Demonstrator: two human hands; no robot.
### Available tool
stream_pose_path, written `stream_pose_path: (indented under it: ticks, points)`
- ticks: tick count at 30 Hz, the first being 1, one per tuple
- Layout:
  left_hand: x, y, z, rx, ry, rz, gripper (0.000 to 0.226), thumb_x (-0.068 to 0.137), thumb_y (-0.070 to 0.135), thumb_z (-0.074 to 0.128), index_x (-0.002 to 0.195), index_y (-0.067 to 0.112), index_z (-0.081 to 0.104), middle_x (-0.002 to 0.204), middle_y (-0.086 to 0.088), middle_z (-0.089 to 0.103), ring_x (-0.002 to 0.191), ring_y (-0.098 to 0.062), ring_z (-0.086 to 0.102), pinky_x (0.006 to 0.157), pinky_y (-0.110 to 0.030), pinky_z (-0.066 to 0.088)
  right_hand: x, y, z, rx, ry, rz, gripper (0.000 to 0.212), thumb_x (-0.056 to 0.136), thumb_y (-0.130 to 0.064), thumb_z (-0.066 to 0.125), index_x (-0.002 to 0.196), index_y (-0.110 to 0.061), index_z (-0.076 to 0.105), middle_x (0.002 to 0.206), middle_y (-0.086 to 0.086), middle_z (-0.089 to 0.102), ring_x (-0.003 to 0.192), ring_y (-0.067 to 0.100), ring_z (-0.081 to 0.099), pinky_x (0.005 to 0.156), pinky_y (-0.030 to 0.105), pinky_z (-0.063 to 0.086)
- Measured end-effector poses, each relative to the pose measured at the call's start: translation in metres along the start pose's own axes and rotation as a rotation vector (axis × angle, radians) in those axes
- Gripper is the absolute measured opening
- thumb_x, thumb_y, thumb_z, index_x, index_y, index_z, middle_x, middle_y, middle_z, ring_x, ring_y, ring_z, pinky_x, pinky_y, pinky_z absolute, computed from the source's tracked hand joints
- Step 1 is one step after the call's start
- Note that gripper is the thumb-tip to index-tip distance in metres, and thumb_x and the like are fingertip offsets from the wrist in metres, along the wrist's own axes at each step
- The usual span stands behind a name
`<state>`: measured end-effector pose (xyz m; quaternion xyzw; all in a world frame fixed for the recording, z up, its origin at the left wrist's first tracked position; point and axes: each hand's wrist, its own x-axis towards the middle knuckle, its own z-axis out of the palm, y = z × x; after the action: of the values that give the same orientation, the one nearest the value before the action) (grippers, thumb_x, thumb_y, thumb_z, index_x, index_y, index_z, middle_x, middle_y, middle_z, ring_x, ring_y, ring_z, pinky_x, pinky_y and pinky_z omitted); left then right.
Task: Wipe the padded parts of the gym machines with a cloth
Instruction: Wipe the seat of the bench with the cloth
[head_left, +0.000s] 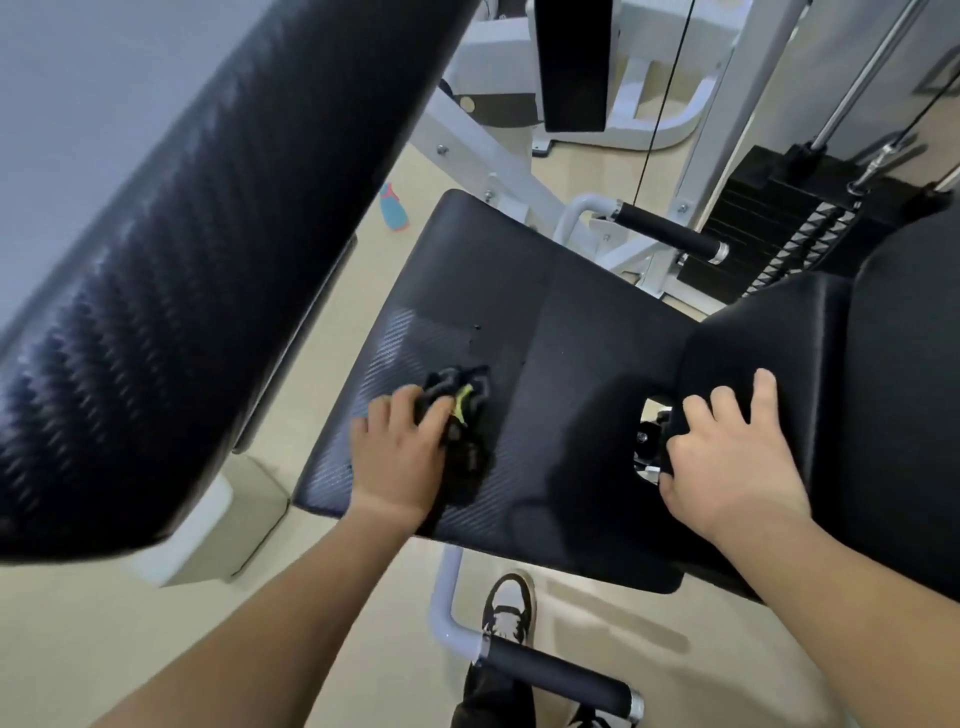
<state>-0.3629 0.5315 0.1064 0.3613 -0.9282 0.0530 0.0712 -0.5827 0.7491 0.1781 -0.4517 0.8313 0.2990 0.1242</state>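
Fingers of left hand (397, 457) grip dark cloth (465, 415) on seat pad (519, 312); right hand (727, 457) fingers curled over backrest pad (857, 415) edge. No legible writing.

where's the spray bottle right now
In the head view, the teal spray bottle lies on the floor, upper middle, just left of the seat pad's far corner.

Person wearing no sleeves on either forearm.
They are wearing dark trousers (491, 696) and a black-and-white sneaker (508, 605).

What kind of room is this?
Most likely a gym. There is a padded seat on a machine, a weight stack with a cable, and padded handles.
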Motion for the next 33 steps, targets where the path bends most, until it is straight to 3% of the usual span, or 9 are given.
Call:
stream_pose_path:
  ticks: [3, 5, 12, 14, 18, 23, 27, 31, 33]
  points:
    - [0.004, 0.012, -0.003, -0.043, 0.007, -0.303, 0.039, 0.085, 0.025, 0.071, 0.124, 0.024, 0.066, 0.123, -0.015, 0.057, 0.100, -0.037, 0.048, 0.075, -0.047, 0.039, 0.002, 0.000, 0.001, -0.004, -0.002, -0.002, 0.041, 0.099, -0.048, 0.039, 0.117, -0.031, 0.072, 0.128, 0.001, 0.049, 0.131, 0.034, 0.036, 0.119, 0.071, 0.001]
    - [-0.007, 0.045, 0.000, -0.076, -0.031, -0.338, 0.042, 0.082, 0.025, 0.070, 0.124, 0.026, 0.064, 0.123, -0.013, 0.056, 0.100, -0.036, 0.048, 0.075, -0.046, 0.038, 0.003, 0.000, 0.002, -0.010, -0.005, 0.000, 0.040, 0.099, -0.047, 0.039, 0.117, -0.031, 0.071, 0.128, 0.001, 0.049, 0.131, 0.034, 0.036, 0.118, 0.071, 0.001]
    - [-0.030, 0.063, 0.007, -0.030, -0.282, 0.573, 0.045, 0.084, 0.036, 0.069, 0.126, 0.036, 0.054, 0.121, -0.001, 0.054, 0.102, -0.028, 0.045, 0.078, -0.045, 0.041, -0.001, -0.001, -0.004, 0.043, -0.043, -0.001, 0.053, 0.102, -0.051, 0.028, 0.122, -0.028, 0.070, 0.133, 0.003, 0.051, 0.133, 0.036, 0.036, 0.120, 0.070, -0.002]
    - [-0.008, 0.050, -0.001, 0.013, -0.278, 0.420, 0.036, 0.088, 0.036, 0.064, 0.123, 0.038, 0.056, 0.121, 0.000, 0.055, 0.101, -0.030, 0.047, 0.076, -0.045, 0.039, -0.002, 0.002, -0.006, 0.098, -0.051, 0.003, 0.052, 0.101, -0.050, 0.030, 0.122, -0.027, 0.071, 0.130, 0.002, 0.054, 0.133, 0.034, 0.038, 0.122, 0.066, -0.001]
    - [0.003, 0.079, -0.017, -0.073, -0.254, -0.225, 0.046, 0.091, 0.034, 0.058, 0.137, 0.041, 0.049, 0.138, -0.002, 0.044, 0.118, -0.032, 0.041, 0.089, -0.049, 0.039, 0.001, 0.007, -0.017, 0.134, -0.115, -0.004, 0.048, 0.101, -0.048, 0.035, 0.125, -0.026, 0.070, 0.132, 0.002, 0.059, 0.133, 0.033, 0.042, 0.123, 0.064, 0.004]
    - [-0.012, 0.128, 0.010, -0.101, -0.349, -0.101, 0.067, 0.082, 0.035, 0.067, 0.146, 0.030, 0.048, 0.143, -0.009, 0.047, 0.127, -0.038, 0.035, 0.094, -0.061, 0.035, 0.048, 0.024, -0.037, 0.158, -0.110, -0.047, 0.036, 0.098, -0.045, 0.043, 0.114, -0.027, 0.071, 0.118, 0.000, 0.064, 0.116, 0.027, 0.050, 0.103, 0.047, 0.033]
    - [0.014, 0.141, 0.031, -0.087, -0.377, -0.006, 0.072, 0.063, 0.026, 0.087, 0.131, 0.028, 0.064, 0.131, -0.011, 0.058, 0.116, -0.038, 0.044, 0.083, -0.061, 0.042, 0.101, 0.074, -0.048, 0.091, -0.012, -0.002, 0.032, 0.098, -0.037, 0.046, 0.116, -0.029, 0.071, 0.126, 0.001, 0.058, 0.122, 0.027, 0.047, 0.102, 0.043, 0.034]
    - [0.099, 0.161, 0.043, -0.052, -0.318, 0.080, 0.061, 0.087, 0.023, 0.068, 0.144, 0.035, 0.046, 0.148, -0.008, 0.041, 0.123, -0.033, 0.036, 0.092, -0.057, 0.039, 0.121, 0.101, -0.051, 0.161, 0.010, 0.125, 0.029, 0.097, -0.036, 0.047, 0.114, -0.030, 0.070, 0.124, 0.001, 0.053, 0.119, 0.026, 0.045, 0.098, 0.042, 0.035]
    - [0.135, 0.178, 0.045, -0.078, -0.258, -0.026, 0.059, 0.085, 0.021, 0.068, 0.139, 0.035, 0.050, 0.143, -0.006, 0.044, 0.120, -0.032, 0.038, 0.090, -0.055, 0.041, 0.121, 0.098, -0.048, 0.171, 0.020, 0.126, 0.027, 0.096, -0.036, 0.049, 0.113, -0.028, 0.069, 0.121, 0.003, 0.051, 0.118, 0.028, 0.045, 0.099, 0.042, 0.036]
